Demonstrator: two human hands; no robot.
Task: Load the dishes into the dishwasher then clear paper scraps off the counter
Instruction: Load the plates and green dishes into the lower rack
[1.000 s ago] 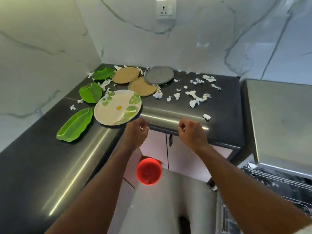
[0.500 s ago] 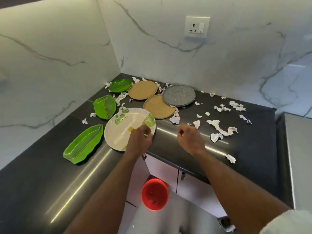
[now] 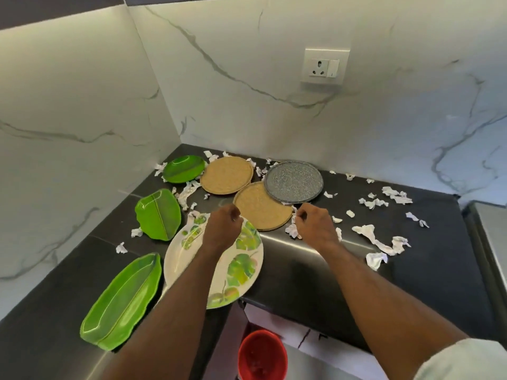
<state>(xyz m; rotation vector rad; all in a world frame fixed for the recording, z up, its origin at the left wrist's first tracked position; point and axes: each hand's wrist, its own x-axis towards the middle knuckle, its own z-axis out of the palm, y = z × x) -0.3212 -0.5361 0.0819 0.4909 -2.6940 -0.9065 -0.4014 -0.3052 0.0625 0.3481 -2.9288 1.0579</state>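
Observation:
On the dark counter [image 3: 301,275] lie a white plate with green leaf prints [image 3: 241,259], two tan round plates [image 3: 227,174] [image 3: 260,212], a speckled grey plate [image 3: 293,181] and three green leaf-shaped dishes [image 3: 184,168] [image 3: 158,214] [image 3: 120,303]. White paper scraps [image 3: 381,242] are scattered among them and to the right. My left hand [image 3: 223,229] hovers over the leaf-print plate with fingers curled and nothing visible in it. My right hand [image 3: 315,229] is curled too, beside scraps at the near tan plate's right edge.
A red bin [image 3: 262,355] stands on the floor below the counter edge. Marble walls close the corner at left and behind, with a socket [image 3: 325,66] on the back wall. A steel surface [image 3: 491,229] borders the counter at right.
Both hands have moved forward from the counter's front edge to over the plates. The view has risen and swung left, so the dishwasher rack at lower right has left the frame.

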